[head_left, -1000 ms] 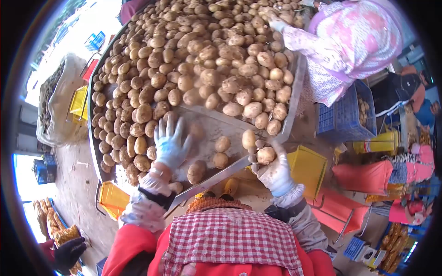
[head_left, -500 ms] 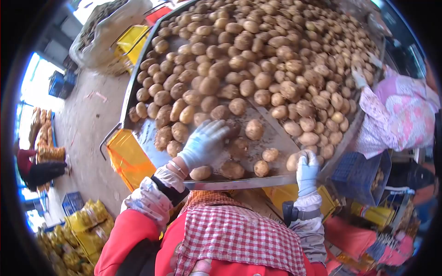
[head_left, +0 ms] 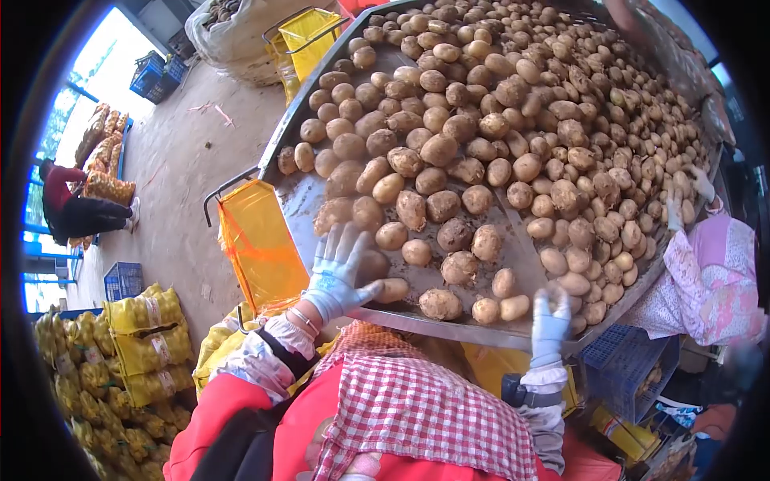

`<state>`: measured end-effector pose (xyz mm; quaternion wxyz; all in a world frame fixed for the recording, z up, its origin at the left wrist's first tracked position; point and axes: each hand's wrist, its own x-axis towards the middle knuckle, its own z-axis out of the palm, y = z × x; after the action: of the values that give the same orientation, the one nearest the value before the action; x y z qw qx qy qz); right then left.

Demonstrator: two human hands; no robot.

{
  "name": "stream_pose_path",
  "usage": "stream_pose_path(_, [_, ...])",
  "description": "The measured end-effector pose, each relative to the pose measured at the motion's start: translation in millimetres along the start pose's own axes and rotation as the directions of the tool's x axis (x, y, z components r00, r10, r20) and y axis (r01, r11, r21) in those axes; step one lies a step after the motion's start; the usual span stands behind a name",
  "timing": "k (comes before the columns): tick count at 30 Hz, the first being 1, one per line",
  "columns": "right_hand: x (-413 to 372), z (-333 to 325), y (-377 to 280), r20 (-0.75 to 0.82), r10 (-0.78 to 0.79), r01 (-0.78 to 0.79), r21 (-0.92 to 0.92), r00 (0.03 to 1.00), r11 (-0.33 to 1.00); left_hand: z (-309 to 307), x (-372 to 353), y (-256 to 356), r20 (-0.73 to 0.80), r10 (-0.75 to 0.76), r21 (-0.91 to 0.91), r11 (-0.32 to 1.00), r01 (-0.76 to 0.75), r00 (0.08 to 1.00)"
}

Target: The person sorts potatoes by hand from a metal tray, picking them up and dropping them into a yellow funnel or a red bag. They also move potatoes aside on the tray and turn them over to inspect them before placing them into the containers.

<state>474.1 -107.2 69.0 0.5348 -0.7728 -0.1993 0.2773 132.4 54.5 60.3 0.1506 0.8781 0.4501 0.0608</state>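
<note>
gloved left hand [head_left: 337, 272] spread wide on potatoes [head_left: 392, 289] at the near edge of a metal tray [head_left: 298, 199]; right hand [head_left: 550, 319] at the tray's near rim, grip unclear. the potatoes look firm, dusty and fairly heavy, so i'd cup one around its middle.

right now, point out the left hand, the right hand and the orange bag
left hand [head_left: 335, 272], head view, back of the glove
right hand [head_left: 551, 317], head view, back of the glove
orange bag [head_left: 255, 240], head view, middle of its side
</note>
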Motion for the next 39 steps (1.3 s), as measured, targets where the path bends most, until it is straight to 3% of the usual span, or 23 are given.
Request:
stream_pose_path(2, [6.1, -3.6, 38.8, 0.112, -0.123, 0.164, -0.524, 0.986, 0.836, 5.3, 8.1, -0.3, -0.022, -0.007, 0.005, 1.0, 0.007, 1.0])
stream_pose_path(4, [-14.0, 20.7, 9.0, 0.201, -0.205, 0.287, -0.683, 0.958, 0.672, 5.3, 25.3, 0.8, -0.007, -0.01, 0.08, 0.997, 0.011, 1.0])
stream_pose_path(8, [-27.4, 40.3, 1.9, 0.308, -0.194, 0.354, -0.644, 0.932, 0.678, 10.3, 40.6, 16.3, -0.068, -0.077, 0.067, 0.994, 0.082, 0.995])
stream_pose_path(10, [-24.9, 40.8, 6.5, 0.228, -0.351, 0.417, -0.562, 0.908, 0.714, 9.5, 40.6, 17.9, -0.076, -0.061, 0.086, 0.994, 0.068, 0.995])
stream_pose_path(11, [-25.2, 39.4, 7.8, 0.172, -0.334, 0.374, -0.507, 0.927, 0.777, 9.6, 40.0, 18.3, -0.08, -0.06, 0.11, 0.992, 0.068, 0.995])
stream_pose_path(14, [-24.2, 52.9, -34.4, 0.187, -0.492, 0.518, -0.463, 0.85, 0.719, 15.7, 38.2, 15.3, -0.139, -0.009, 0.077, 0.997, 0.02, 0.99])
stream_pose_path(16, [-14.1, 78.5, -48.8, 0.249, -0.331, 0.407, -0.388, 0.91, 0.827, 14.0, 34.9, 14.5, -0.123, -0.004, 0.062, 0.998, 0.011, 0.992])
stream_pose_path(17, [-7.4, 95.0, -48.8, 0.282, -0.393, 0.484, -0.48, 0.875, 0.732, 13.6, 32.0, 11.3, -0.113, 0.015, 0.034, 0.999, -0.011, 0.994])
stream_pose_path(18, [2.3, 110.5, -47.6, 0.366, -0.262, 0.435, -0.555, 0.893, 0.709, 12.1, 29.5, 7.3, -0.105, 0.033, 0.011, 0.999, -0.032, 0.994])
stream_pose_path(20, [-3.6, 143.5, -87.8, 0.389, -0.03, 0.374, -0.858, 0.921, 0.351, 4.4, 21.0, -2.0, -0.111, 0.084, -0.086, 0.992, -0.093, 0.99])
stream_pose_path(21, [2.2, 152.4, -88.1, 0.389, -0.038, 0.377, -0.858, 0.921, 0.349, -0.2, 15.6, -8.2, -0.108, 0.133, -0.174, 0.973, -0.151, 0.985])
stream_pose_path(23, [14.7, 169.8, -81.9, 0.372, 0.019, 0.366, -0.921, 0.928, 0.133, -7.8, 4.2, -20.4, -0.131, 0.128, -0.217, 0.964, -0.154, 0.983])
stream_pose_path(24, [14.5, 176.8, -92.3, 0.373, 0.015, 0.368, -0.921, 0.928, 0.129, -10.9, -0.7, -26.8, -0.148, 0.122, -0.262, 0.952, -0.158, 0.981])
stream_pose_path(26, [10.3, 184.3, -115.7, 0.375, 0.262, 0.358, -0.927, 0.889, 0.109, -15.6, -7.2, -42.8, -0.169, 0.125, -0.277, 0.946, -0.169, 0.978])
stream_pose_path(28, [10.0, 184.4, -108.3, 0.398, 0.215, 0.389, -0.917, 0.892, 0.085, -17.9, -10.0, -57.2, -0.185, 0.091, -0.335, 0.93, -0.15, 0.978])
stream_pose_path(31, [10.2, 166.8, -109.3, 0.339, 0.129, 0.292, -0.912, 0.932, 0.286, -23.2, -5.0, -66.4, -0.22, 0.072, -0.352, 0.924, -0.148, 0.973])
stream_pose_path(32, [12.8, 158.4, -99.7, 0.276, 0.045, 0.235, -0.883, 0.96, 0.406, -26.6, -1.1, -66.5, -0.242, 0.071, -0.38, 0.911, -0.162, 0.968])
stream_pose_path(33, [24.9, 145.3, -67.4, 0.311, -0.072, 0.27, -0.662, 0.948, 0.699, -30.8, 2.7, -64.3, -0.253, 0.093, -0.388, 0.902, -0.189, 0.963])
stream_pose_path(34, [20.4, 137.8, -65.1, 0.291, -0.199, 0.297, -0.351, 0.936, 0.888, -32.8, 7.3, -61.3, -0.247, 0.123, -0.393, 0.894, -0.215, 0.961])
stream_pose_path(35, [10.6, 122.8, -61.9, 0.267, -0.024, -0.005, 0.109, 0.964, 0.994, -33.7, 12.5, -57.8, -0.262, 0.149, -0.385, 0.89, -0.244, 0.954])
stream_pose_path(36, [-4.1, 102.8, -79.6, 0.392, 0.087, -0.22, 0.31, 0.916, 0.925, -35.2, 20.2, -53.3, -0.277, 0.18, -0.377, 0.883, -0.279, 0.944])
stream_pose_path(38, [-19.0, 66.7, -82.8, 0.636, -0.105, -0.414, 0.609, 0.764, 0.677, -35.1, 39.6, -42.6, -0.284, 0.242, -0.366, 0.867, -0.338, 0.928])
stream_pose_path(39, [-29.7, 58.0, -79.4, 0.575, -0.125, -0.385, 0.678, 0.808, 0.626, -33.2, 50.5, -36.3, -0.28, 0.259, -0.323, 0.881, -0.345, 0.925])
